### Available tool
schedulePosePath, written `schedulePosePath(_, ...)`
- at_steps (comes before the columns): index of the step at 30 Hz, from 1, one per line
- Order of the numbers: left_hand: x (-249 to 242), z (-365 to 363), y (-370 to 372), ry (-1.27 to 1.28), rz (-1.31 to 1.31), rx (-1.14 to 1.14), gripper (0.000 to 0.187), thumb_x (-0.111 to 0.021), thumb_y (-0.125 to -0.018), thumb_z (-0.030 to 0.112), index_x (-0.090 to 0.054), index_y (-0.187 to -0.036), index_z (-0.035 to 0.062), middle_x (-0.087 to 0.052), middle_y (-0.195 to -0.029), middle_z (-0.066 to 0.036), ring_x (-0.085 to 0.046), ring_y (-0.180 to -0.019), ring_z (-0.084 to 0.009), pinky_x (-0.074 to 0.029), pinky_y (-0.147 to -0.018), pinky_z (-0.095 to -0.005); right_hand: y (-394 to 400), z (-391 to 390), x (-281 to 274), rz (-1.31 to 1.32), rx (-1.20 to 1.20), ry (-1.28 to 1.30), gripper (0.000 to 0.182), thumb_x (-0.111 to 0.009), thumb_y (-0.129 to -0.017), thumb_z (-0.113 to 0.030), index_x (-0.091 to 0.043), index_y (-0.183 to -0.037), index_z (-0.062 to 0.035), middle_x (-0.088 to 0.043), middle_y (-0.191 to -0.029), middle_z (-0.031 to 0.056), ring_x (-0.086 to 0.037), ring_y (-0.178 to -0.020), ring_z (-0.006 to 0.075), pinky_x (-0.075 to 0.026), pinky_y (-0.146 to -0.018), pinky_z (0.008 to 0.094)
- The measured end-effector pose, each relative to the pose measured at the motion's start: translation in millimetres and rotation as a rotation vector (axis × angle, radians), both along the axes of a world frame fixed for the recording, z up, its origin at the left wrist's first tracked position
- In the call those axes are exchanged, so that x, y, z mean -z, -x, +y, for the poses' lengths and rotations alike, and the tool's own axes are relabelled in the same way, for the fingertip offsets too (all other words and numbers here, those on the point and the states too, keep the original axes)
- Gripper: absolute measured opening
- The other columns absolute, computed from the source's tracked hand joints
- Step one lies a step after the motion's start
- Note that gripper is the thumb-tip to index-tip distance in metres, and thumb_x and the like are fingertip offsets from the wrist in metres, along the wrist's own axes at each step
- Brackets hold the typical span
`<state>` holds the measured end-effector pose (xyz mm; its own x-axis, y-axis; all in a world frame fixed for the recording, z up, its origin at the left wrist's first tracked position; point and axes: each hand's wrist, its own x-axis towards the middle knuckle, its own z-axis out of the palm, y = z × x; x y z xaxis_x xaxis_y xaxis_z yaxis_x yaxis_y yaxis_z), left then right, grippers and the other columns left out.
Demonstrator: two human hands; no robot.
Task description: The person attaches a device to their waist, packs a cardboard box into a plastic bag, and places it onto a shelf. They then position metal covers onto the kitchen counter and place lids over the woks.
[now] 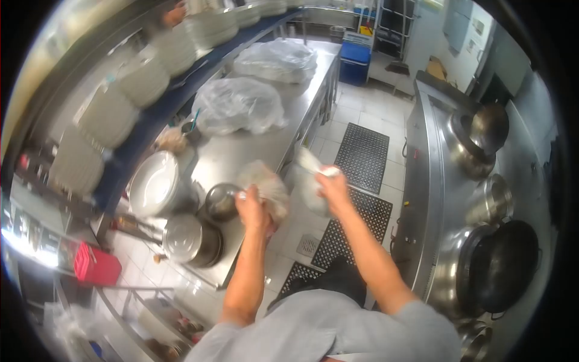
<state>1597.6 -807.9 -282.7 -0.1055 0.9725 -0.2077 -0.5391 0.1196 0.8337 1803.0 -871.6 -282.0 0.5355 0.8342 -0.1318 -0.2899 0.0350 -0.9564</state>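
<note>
My left hand (253,212) is closed round the gathered top of a translucent plastic bag (269,192) with something pale inside. The bag hangs at the edge of the steel table (212,172), beside a small metal bowl (222,202). Over the aisle, my right hand (332,188) grips a second translucent plastic bag (310,190), blurred by motion. A whitish part of it sticks up above the fingers. What either bag contains is too smeared to make out.
Two large plastic-wrapped bundles (239,107) lie on the table. Lidded pots (188,238) stand at its near end. Plates (107,116) are stacked on the left shelf. Woks and pots (461,271) line the right counter. Black mats (363,157) cover the aisle floor; a blue cooler (354,60) stands at the back.
</note>
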Motion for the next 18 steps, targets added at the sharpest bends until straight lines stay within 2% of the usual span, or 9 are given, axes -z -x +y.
schedulePosePath(5,31,127,-14,0.097,0.235,-0.168,0.043,-0.064,-0.086,0.016,-0.044,-0.12,-0.0023,-0.056,-0.098,-0.014,-0.059,-0.074,-0.0234,-0.053,-0.054,-0.0341,18,195,1,-0.244,-0.32,0.017,0.043,-0.072,-0.08,-0.018,-0.053,-0.117,-0.006,-0.064,-0.088,0.0105,-0.061,-0.062,0.0184,-0.051,-0.052,0.0337)
schedulePosePath(6,15,128,-27,0.119,0.289,-0.231,0.04,-0.063,-0.087,0.015,-0.045,-0.119,-0.0023,-0.058,-0.097,-0.015,-0.061,-0.074,-0.0263,-0.056,-0.057,-0.0367,20,218,0,-0.298,-0.389,0.101,0.051,-0.072,-0.078,-0.02,-0.051,-0.122,-0.0058,-0.066,-0.095,0.0174,-0.065,-0.073,0.0256,-0.054,-0.064,0.039)
schedulePosePath(8,58,168,-20,0.159,0.299,-0.279,0.038,-0.062,-0.089,0.016,-0.046,-0.118,-0.003,-0.058,-0.094,-0.014,-0.061,-0.072,-0.0263,-0.058,-0.058,-0.0368,36,286,70,-0.382,-0.443,-0.047,0.055,-0.072,-0.077,-0.022,-0.051,-0.125,-0.0053,-0.067,-0.101,0.022,-0.066,-0.088,0.0334,-0.052,-0.079,0.0415)
schedulePosePath(10,66,180,-19,0.128,0.347,-0.26,0.038,-0.061,-0.09,0.017,-0.047,-0.118,-0.0037,-0.059,-0.094,-0.015,-0.062,-0.074,-0.0264,-0.056,-0.058,-0.0354,41,322,127,-0.58,-0.481,-0.258,0.057,-0.072,-0.074,-0.021,-0.051,-0.125,-0.0046,-0.066,-0.108,0.0221,-0.063,-0.103,0.036,-0.05,-0.086,0.0426)
schedulePosePath(11,82,186,-7,0.131,0.464,-0.233,0.039,-0.062,-0.09,0.018,-0.047,-0.12,-0.0032,-0.059,-0.094,-0.015,-0.062,-0.075,-0.0262,-0.055,-0.057,-0.034,18,309,100,-0.544,-0.752,-0.158,0.055,-0.071,-0.074,-0.021,-0.052,-0.123,-0.0045,-0.065,-0.11,0.0218,-0.062,-0.105,0.0366,-0.05,-0.087,0.0432)
schedulePosePath(12,61,189,-23,0.252,0.325,-0.298,0.044,-0.063,-0.09,0.02,-0.047,-0.125,-0.0024,-0.059,-0.094,-0.015,-0.063,-0.076,-0.0258,-0.054,-0.057,-0.0325,-3,310,76,-0.533,-0.904,-0.156,0.053,-0.07,-0.074,-0.02,-0.053,-0.122,-0.0044,-0.065,-0.111,0.0218,-0.061,-0.106,0.0365,-0.049,-0.087,0.0437)
schedulePosePath(14,57,186,-19,0.436,0.606,-0.212,0.075,-0.069,-0.086,0.039,-0.037,-0.144,0.0039,-0.06,-0.104,-0.021,-0.063,-0.086,-0.0286,-0.055,-0.063,-0.0345,-27,317,56,-0.545,-1.098,-0.22,0.048,-0.068,-0.075,-0.019,-0.055,-0.119,-0.0042,-0.064,-0.111,0.0221,-0.061,-0.107,0.0358,-0.049,-0.087,0.0444)
schedulePosePath(16,40,178,-44,0.372,1.409,-0.355,0.062,-0.065,-0.089,0.043,-0.048,-0.132,0.0024,-0.061,-0.104,-0.02,-0.062,-0.087,-0.0283,-0.053,-0.076,-0.0405,-45,326,73,-0.546,-0.906,-0.583,0.044,-0.066,-0.075,-0.018,-0.058,-0.116,-0.0038,-0.065,-0.107,0.0212,-0.061,-0.105,0.0368,-0.049,-0.087,0.0438)
schedulePosePath(18,18,160,-103,0.18,1.445,-0.417,0.049,-0.061,-0.091,0.039,-0.053,-0.122,0.0017,-0.062,-0.097,-0.016,-0.062,-0.085,-0.0269,-0.05,-0.08,-0.0405,-93,328,87,-0.552,-1.078,-0.478,0.039,-0.064,-0.079,-0.019,-0.059,-0.114,-0.0032,-0.068,-0.101,0.0189,-0.065,-0.096,0.0334,-0.051,-0.08,0.0415)
